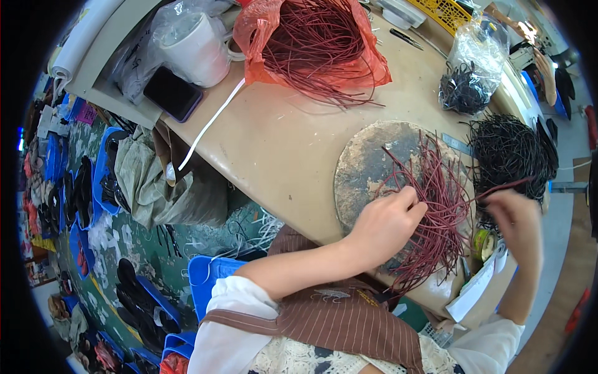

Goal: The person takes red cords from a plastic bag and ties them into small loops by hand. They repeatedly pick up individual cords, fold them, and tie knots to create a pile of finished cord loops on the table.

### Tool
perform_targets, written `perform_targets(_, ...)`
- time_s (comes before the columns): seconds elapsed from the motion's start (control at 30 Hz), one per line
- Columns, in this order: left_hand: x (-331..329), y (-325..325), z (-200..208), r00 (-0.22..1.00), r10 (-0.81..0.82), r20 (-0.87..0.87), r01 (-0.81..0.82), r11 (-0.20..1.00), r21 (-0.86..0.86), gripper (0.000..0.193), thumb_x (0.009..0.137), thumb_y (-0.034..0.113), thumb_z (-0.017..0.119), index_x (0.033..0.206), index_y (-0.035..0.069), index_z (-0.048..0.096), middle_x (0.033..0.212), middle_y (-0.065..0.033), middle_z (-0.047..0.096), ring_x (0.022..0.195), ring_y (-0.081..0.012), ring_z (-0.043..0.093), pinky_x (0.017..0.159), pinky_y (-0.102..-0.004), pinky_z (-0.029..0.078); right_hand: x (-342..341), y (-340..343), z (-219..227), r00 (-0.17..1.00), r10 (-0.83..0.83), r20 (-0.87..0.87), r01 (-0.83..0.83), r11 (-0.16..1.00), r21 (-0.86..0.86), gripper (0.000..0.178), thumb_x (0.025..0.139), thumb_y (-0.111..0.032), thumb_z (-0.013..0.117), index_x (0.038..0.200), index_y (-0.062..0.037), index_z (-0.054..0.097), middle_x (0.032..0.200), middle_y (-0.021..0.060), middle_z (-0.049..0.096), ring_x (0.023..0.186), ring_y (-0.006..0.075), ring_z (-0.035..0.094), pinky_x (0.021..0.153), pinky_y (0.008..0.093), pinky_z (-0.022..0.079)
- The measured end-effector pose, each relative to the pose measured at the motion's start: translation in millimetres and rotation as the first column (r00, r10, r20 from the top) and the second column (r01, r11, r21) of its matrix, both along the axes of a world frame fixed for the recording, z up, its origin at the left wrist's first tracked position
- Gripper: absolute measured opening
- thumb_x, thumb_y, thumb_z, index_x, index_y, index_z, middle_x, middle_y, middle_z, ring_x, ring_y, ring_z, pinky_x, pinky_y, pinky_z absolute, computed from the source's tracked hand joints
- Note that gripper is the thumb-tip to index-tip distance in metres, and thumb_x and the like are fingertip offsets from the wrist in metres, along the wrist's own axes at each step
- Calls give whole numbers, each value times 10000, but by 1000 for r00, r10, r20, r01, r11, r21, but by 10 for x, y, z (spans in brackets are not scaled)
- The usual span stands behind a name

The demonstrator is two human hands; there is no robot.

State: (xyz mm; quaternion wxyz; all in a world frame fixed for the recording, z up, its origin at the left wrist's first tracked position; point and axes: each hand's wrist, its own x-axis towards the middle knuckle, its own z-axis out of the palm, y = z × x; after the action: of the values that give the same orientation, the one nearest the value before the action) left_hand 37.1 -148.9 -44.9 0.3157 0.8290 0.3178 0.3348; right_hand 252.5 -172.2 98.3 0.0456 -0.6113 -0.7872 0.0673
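From my remote station, via the head view: the work centres on a heap of dark red cords, lying tangled on a round board at the near edge of the worktop, toward its right end. Left hand: narrow, thumb and fingers drawn together at the left side of the heap, and I read it as pinching strands there. Right hand: blurred, fingers partly curled, raised off the right side of the heap; one cord runs from the heap past its fingertips toward the right edge, but I cannot tell whether it is gripped. Step in hand, in my judgement: separating single cords from the tangle. My estimate is that the next move calls for the left fingers to steady the heap while the right takes one strand near its end and draws it out slowly and low, so that neighbours do not follow. Snag risk I rate as moderate, since the strands cross densely. Nearby: a black cord bundle just beyond the board at the right edge, near enough to catch a stray end; a tape roll below the right hand; a red plastic bag with more red cords toward the far edge, well apart from both hands.
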Motion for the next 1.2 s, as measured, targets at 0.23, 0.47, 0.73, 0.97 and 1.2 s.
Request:
perform_targets(0.23, -128, 93, -163, 992, -114, 59, 118, 990, -77, 543, 718, 87, 652, 1203, -12, 428, 1070, -143, 478, 906, -302, 552, 753, -363, 479, -80, 422, -134, 994, -22, -106, 17, 998, -55, 273, 670, -39, 661, 928, -4, 579, 821, 126, 584, 615, 251, 547, 574, 335, 432)
perform_targets(0.47, -352, 30, -49, 995, -40, 87, 54, 984, -170, 408, 749, 109, 659, 1122, 21, 521, 1105, -135, 508, 962, -299, 553, 787, -356, 485, -1154, 1815, -1327, 903, 414, -114, -346, 860, 375, 299, 713, -194, 681, 955, -35, 608, 845, 126, 622, 741, 232, 600, 682, 353, 450)
perform_targets(0.73, -689, 201, -67, 958, 264, 109, -221, 927, -303, 268, 778, 83, 637, 1039, 35, 601, 1043, -122, 578, 894, -252, 597, 749, -298, 480, -1168, 2194, -1480, 851, -21, -524, -136, 957, -258, 200, 731, -146, 631, 842, 20, 641, 663, 97, 616, 603, 184, 582, 546, 319, 442)
perform_targets(0.97, -651, 558, -267, 760, 437, 480, 95, 657, -748, 283, 897, 128, 508, 1135, -22, 537, 1088, -134, 590, 990, -201, 579, 865, -299, 448, -908, 1970, -851, 737, -194, -648, -204, 850, -486, 184, 823, -162, 605, 931, -12, 603, 792, -7, 599, 664, 48, 476, 612, 197, 385)
perform_targets(1.2, -522, 1115, 95, 448, 589, 673, 599, 360, -715, 322, 935, 242, 439, 1172, 25, 462, 1152, -112, 544, 1082, -215, 531, 897, -326, 456, -876, 1660, -631, 639, -248, -728, -283, 805, -522, 151, 851, -131, 568, 926, -2, 590, 806, 24, 621, 665, 50, 493, 617, 193, 400)
